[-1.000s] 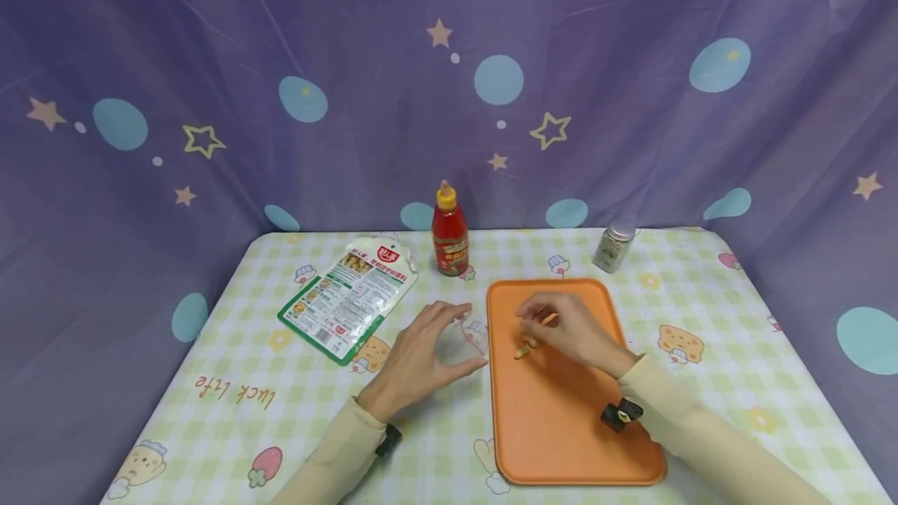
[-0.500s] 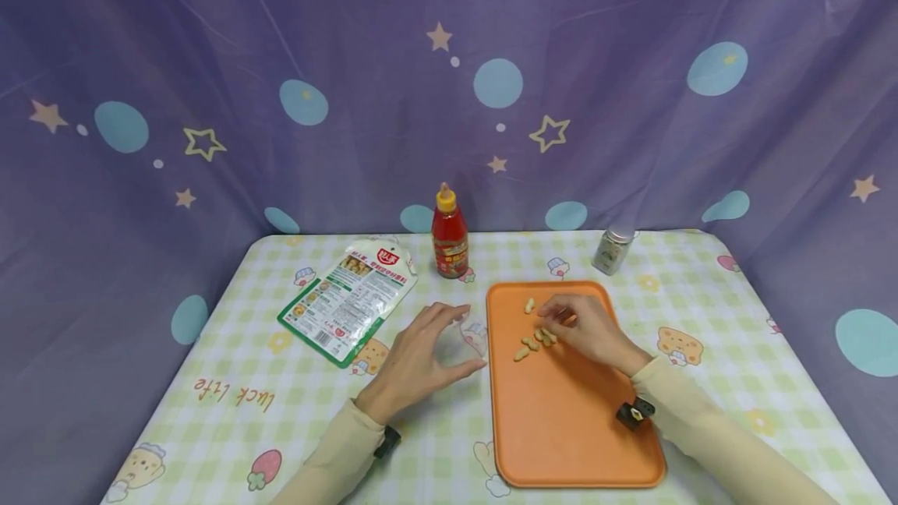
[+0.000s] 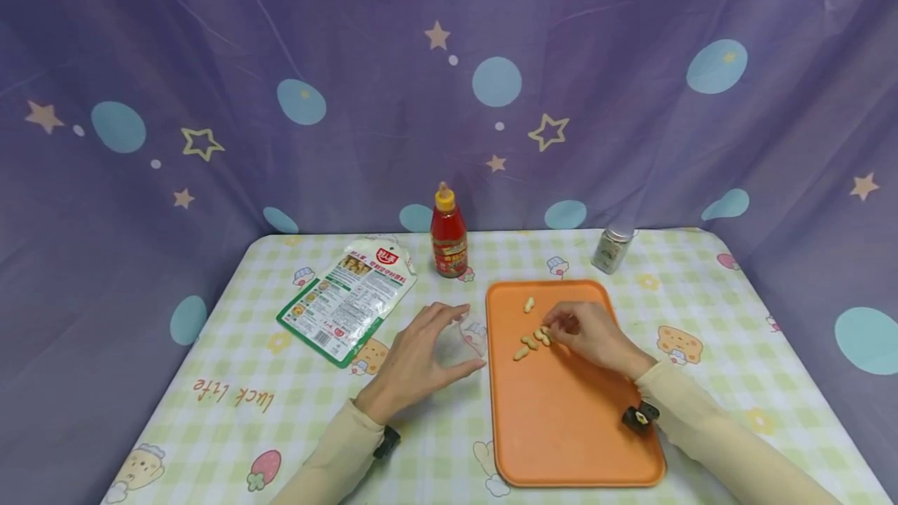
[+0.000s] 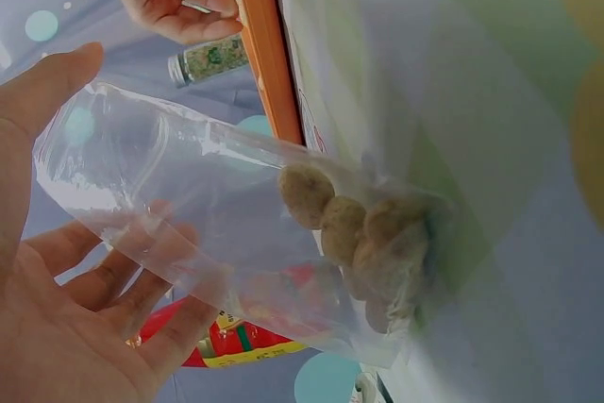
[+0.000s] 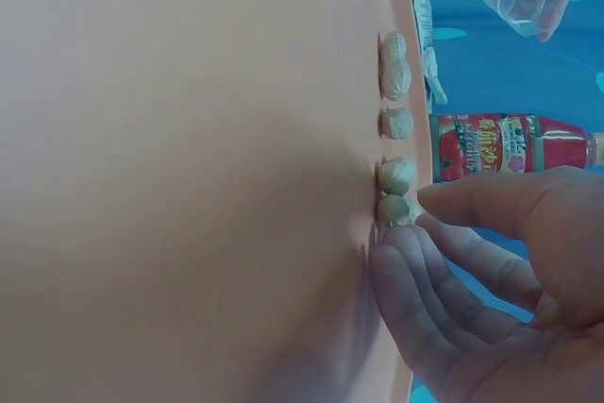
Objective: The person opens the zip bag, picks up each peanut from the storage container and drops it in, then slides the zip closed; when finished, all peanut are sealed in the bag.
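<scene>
My left hand holds a clear plastic bag by its mouth, thumb at one side of the rim and fingers spread along the other. Several brown, rounded things that look like peanuts lie in the bottom of the bag. To the right is an orange tray with several unshelled peanuts near its far left part. Over the tray my right hand reaches down, thumb and fingertips pinching a peanut at the end of the row in the right wrist view.
Behind the tray stand a red sauce bottle with a yellow cap and a small seasoning jar. A white and green food pouch lies left of my left hand. A checked cloth covers the table.
My right hand has shifted slightly right and toward me over the tray, so several peanuts it covered now show. The left hand and its bag stay put.
</scene>
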### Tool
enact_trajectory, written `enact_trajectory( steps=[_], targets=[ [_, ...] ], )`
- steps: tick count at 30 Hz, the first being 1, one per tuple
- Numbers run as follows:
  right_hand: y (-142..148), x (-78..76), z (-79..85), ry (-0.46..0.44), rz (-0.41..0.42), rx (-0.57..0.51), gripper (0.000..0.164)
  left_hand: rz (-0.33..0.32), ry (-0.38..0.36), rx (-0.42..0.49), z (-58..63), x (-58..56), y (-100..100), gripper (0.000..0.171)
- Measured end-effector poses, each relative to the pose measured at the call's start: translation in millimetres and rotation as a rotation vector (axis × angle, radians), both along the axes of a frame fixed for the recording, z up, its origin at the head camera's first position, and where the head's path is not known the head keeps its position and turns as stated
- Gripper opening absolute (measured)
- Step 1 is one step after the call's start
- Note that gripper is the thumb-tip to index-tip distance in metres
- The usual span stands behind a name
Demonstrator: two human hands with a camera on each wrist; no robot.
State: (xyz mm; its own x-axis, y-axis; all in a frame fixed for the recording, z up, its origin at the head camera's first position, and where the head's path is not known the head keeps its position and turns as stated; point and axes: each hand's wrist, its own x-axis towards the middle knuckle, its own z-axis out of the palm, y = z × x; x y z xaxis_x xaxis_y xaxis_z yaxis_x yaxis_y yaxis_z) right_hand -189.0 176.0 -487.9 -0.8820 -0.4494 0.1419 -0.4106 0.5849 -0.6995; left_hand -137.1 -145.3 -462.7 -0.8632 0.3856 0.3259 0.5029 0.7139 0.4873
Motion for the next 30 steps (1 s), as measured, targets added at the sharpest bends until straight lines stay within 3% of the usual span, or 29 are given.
enact_trajectory(
  steps=[22, 30],
  targets=[
    [4.5, -4.1, 0.6, -0.026, -0.028, 0.043, 0.012, -0.005, 0.000, 0.004, 1.4, -0.4, -0.3, 0.077],
    [2.3, -4.5, -0.9, 0.012, -0.042, 0.070, 0.011, -0.002, -0.022, 0.008, 0.2, -0.4, 0.3, 0.077]
  ],
)
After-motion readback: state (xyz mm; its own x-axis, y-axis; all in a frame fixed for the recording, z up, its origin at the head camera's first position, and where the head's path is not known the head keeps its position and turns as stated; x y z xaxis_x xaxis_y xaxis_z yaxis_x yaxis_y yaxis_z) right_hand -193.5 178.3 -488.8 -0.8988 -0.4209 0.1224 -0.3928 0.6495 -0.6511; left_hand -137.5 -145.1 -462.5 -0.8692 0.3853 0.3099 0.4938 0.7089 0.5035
